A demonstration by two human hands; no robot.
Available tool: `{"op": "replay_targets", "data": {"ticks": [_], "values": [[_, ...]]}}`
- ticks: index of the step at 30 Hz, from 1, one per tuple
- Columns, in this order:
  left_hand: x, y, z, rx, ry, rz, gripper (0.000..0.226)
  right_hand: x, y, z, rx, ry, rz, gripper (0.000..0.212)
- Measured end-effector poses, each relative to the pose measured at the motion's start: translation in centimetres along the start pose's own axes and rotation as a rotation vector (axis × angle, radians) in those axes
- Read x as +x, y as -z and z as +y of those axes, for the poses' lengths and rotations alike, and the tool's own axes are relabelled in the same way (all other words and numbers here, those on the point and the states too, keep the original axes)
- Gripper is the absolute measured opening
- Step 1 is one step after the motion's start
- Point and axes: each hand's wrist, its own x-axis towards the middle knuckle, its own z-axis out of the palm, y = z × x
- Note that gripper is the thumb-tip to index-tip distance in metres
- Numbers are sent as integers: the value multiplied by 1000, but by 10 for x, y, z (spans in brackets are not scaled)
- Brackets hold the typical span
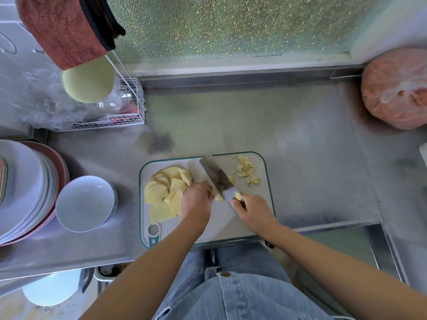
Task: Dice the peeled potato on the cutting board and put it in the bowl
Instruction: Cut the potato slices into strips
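Right hand (250, 210): clenched round the dark handle of a knife (217, 175), broad flat steel blade angled across the middle of the cutting board (254, 195). Left hand (196, 200): fingers curled down onto a potato piece (218, 197), pinning it against the blade near the board's centre. Slices (161, 195): pale yellow, thin, rounded and half-moon, overlapping in a loose heap on the board's left half, not yet diced. Dice (247, 169): small irregular yellow cubes, a modest scatter at the board's far right corner. Board: white plastic, rounded corners, green rim. Bowl (85, 204): white, glossy, round, left of the board on the worktop (300, 135), which is dull brushed metal; no potato in it. Progress, as judged: dicing begun, roughly a small share cut; most slices remain, and the transfer to the bowl is not yet started. Plates (20, 185): stacked, left of the bowl.
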Motion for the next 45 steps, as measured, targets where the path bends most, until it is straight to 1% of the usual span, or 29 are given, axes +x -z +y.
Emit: {"op": "replay_targets", "data": {"ticks": [3,5,7,8,9,12,14,16,20,22,25,31,35,37,41,42,43,45], "values": [[-3,10,0,114,-109,76,29,-3,11,1,10,34,29,42],[0,16,-3,255,-196,207,33,-9,18,5,-14,43,12,39],[5,21,-8,400,-200,310,32,-16,21,11,-96,76,-43,35],[7,24,-9,445,-180,298,30,-20,20,14,-146,99,-71,34],[9,27,-10,492,-159,253,27,-25,19,16,-193,120,-95,32],[9,28,-10,646,-127,71,30,-32,13,22,-275,147,-140,29],[10,28,-11,703,-142,28,34,-28,12,27,-276,145,-133,29],[10,31,-9,724,-158,6,38,-17,14,31,-247,121,-87,31],[10,36,-6,707,-157,0,36,-4,17,29,-168,66,23,42],[10,35,-6,692,-153,-10,36,-5,12,26,-142,84,14,41],[10,33,-7,682,-152,-8,35,-8,4,25,-166,103,-39,39],[10,33,-11,666,-160,3,32,-2,17,30,-74,-28,106,42],[9,32,-11,634,-152,14,32,-6,8,17,-121,26,11,42],[9,33,-10,602,-153,20,32,-5,6,18,-113,14,4,40],[10,32,-13,583,-135,9,32,-7,16,21,-57,-56,84,36],[9,32,-13,537,-134,28,31,-9,18,20,-61,-53,106,34],[9,30,-12,455,-157,90,29,-11,21,17,-69,-43,129,28],[8,25,-6,256,-245,210,20,-13,24,9,-121,3,188,11]]}}
